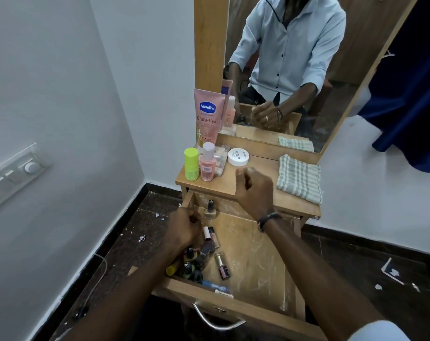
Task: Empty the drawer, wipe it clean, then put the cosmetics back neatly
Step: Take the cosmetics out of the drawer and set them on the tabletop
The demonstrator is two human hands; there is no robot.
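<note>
While both hands curl shut, left (184,226) over drawer (246,244), right (254,189) holds nothing visible.

Both bare forearms reach forward from the bottom of the view, the left one angled up from the lower left and the right one from the lower right. The left hand (184,226) is held low with its fingers curled into a loose fist, its back turned upward; whether it holds anything cannot be seen. The right hand (254,187) is raised higher and further forward, fingers also curled inward, with a dark braided band (268,219) around its wrist.
</note>
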